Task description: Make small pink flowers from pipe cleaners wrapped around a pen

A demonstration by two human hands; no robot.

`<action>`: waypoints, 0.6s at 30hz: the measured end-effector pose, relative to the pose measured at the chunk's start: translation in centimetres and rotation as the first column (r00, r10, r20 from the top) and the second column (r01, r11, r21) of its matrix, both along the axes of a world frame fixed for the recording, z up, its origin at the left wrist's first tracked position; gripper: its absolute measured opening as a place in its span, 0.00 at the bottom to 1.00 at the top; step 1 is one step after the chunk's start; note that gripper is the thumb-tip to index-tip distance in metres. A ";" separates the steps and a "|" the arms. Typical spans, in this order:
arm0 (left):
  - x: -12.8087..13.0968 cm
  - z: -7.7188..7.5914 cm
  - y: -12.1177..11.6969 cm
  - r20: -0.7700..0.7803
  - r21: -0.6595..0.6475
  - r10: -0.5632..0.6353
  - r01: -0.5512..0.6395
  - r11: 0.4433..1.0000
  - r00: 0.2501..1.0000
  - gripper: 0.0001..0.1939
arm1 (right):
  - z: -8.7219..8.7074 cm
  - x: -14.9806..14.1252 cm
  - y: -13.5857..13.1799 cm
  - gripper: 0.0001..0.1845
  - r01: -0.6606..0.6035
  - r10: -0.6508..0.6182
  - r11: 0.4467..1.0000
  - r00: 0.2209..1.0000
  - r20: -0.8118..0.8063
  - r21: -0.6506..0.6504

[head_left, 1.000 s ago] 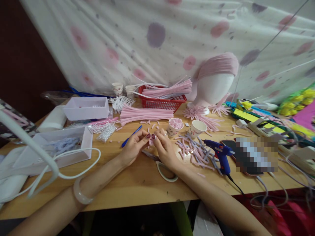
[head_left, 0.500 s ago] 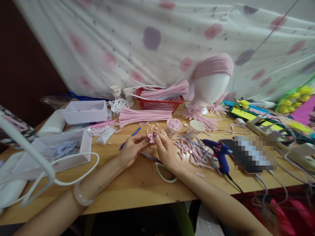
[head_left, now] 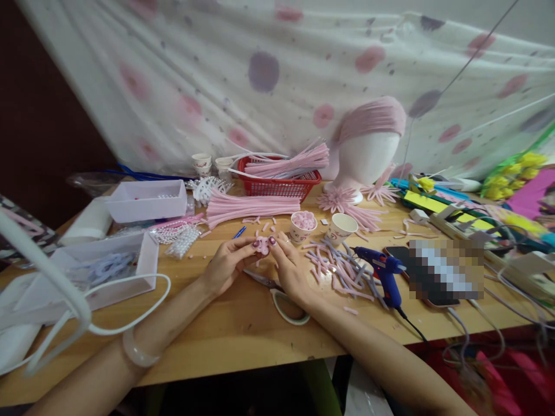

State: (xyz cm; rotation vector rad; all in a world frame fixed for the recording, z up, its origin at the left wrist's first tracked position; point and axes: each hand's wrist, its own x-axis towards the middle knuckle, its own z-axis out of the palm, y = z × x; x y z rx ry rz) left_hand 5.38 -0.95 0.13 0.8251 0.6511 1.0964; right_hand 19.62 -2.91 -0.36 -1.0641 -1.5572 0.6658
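Between my two hands is a small pink fuzzy flower [head_left: 262,245], looped like pipe cleaner. My left hand [head_left: 229,263] pinches it from the left with thumb and fingers. From the right, my right hand [head_left: 289,268] grips it too, its thumb at the petals. Scissors [head_left: 291,312] with pale handles lie on the table beneath my right hand. A blue pen [head_left: 239,232] shows partly behind my left hand. Just beyond my right hand stands a paper cup [head_left: 299,235] filled with pink curled pieces. Cut pink and grey pipe cleaner pieces [head_left: 333,268] are scattered to its right.
A blue glue gun [head_left: 388,277] and a phone [head_left: 433,289] lie to the right, with cables. Another paper cup [head_left: 342,233], a red basket [head_left: 277,188] and a white mannequin head [head_left: 368,156] stand further back. White trays [head_left: 145,266] sit to the left.
The flower has turned between my fingers, so more of its round petals face me. Both hands stay on it. The whole view has shifted slightly.
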 end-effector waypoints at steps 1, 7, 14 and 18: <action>-0.2 0.0 0.1 0.002 -0.006 0.005 -0.005 1.000 1.000 0.10 | 0.0 0.1 0.0 0.19 -0.002 0.002 1.000 1.000 0.018 0.012; -0.7 0.0 0.3 -0.062 0.052 0.018 -0.014 0.999 0.998 0.10 | 0.1 1.0 0.2 0.13 -0.086 0.044 0.984 0.966 0.255 0.157; -1.0 0.2 0.9 -0.086 0.095 0.122 -0.114 0.989 0.989 0.12 | 0.3 1.9 1.1 0.16 -0.083 -0.037 0.960 0.910 0.412 0.269; -1.0 0.6 0.7 0.006 -0.122 -0.095 0.095 0.988 0.995 0.08 | -0.3 2.2 1.7 0.11 -0.121 -0.172 0.898 0.789 0.590 0.424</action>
